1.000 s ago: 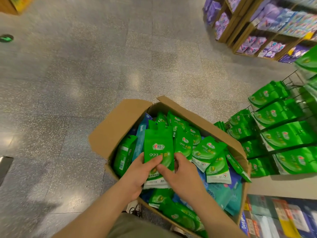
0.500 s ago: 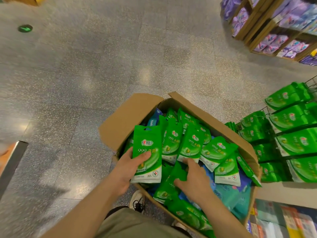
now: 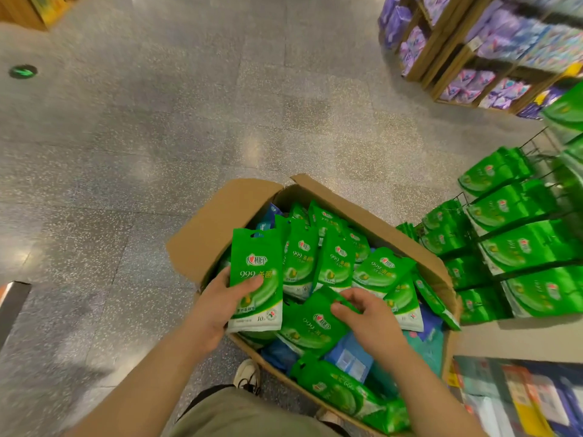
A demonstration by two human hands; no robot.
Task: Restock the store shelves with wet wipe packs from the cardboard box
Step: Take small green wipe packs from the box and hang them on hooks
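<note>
Head view: the left hand (image 3: 217, 305) holds a green pack (image 3: 257, 280) upright, thumb on its front, at the box's (image 3: 217, 228) left edge. The right hand (image 3: 367, 320) pinches the top of another pack (image 3: 310, 326) lying in the box. More green packs stand behind. The shelf (image 3: 517, 234) on the right holds more.

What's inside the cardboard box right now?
The cardboard box holds loose green wet wipe packs lying over blue packs. Its bottom and any lower layers are covered.
</note>
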